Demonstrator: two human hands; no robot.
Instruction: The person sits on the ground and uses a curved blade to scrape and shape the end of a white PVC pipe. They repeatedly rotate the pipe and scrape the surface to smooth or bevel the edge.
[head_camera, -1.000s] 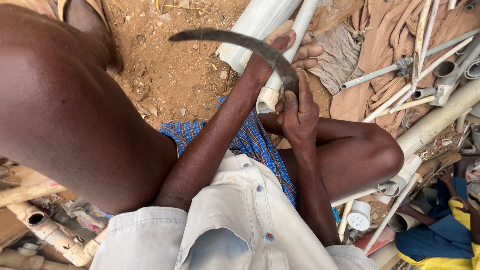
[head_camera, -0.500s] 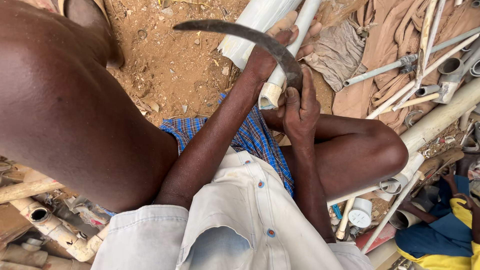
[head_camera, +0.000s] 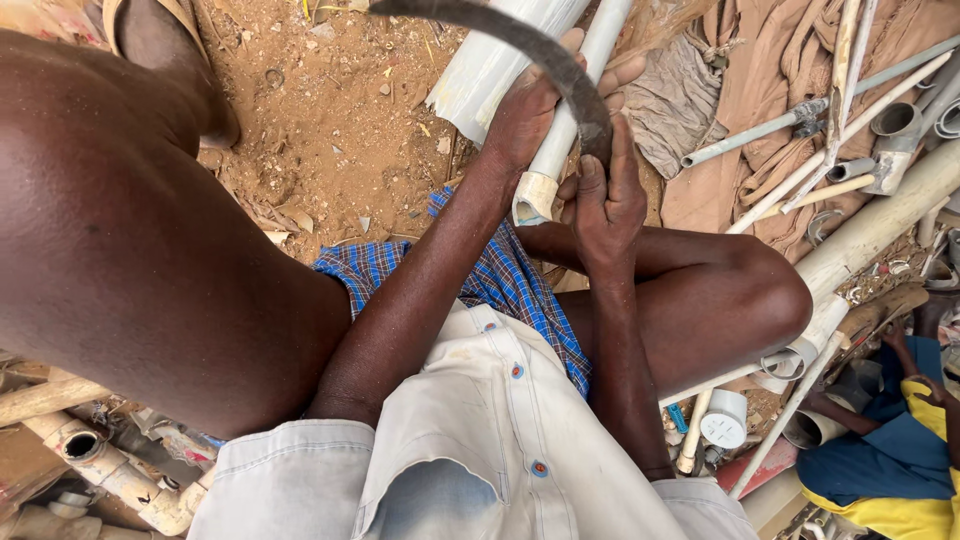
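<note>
Right now, near the top centre of the frame, your left hand (head_camera: 525, 120) is wrapped around a thin white pipe (head_camera: 580, 90), fingers clenched on it just above its cut end, which shows a pale tan rim and points down toward your lap. Your right hand (head_camera: 605, 195) sits just beside it to the right, fingers clamped on the handle end of a dark curved blade (head_camera: 520, 45), a sickle-like tool whose arc sweeps up and left across the pipe and out toward the top edge of the frame. The blade lies across the pipe close to where your left hand grips it; whether the edge is biting into the plastic cannot be told. A wider pale pipe section (head_camera: 490, 60) lies on the dirt just to the left of the thin one. Below the hands, in the middle of the frame, are your blue checked shorts (head_camera: 500, 285) and light shirt (head_camera: 480, 450). Brown cloth (head_camera: 740, 110) and a scatter of grey pipes and fittings (head_camera: 870, 150) fill the upper right, more pipe joints (head_camera: 90, 450) lie lower left, and another person in yellow and blue (head_camera: 900, 430) sits at the lower right.
</note>
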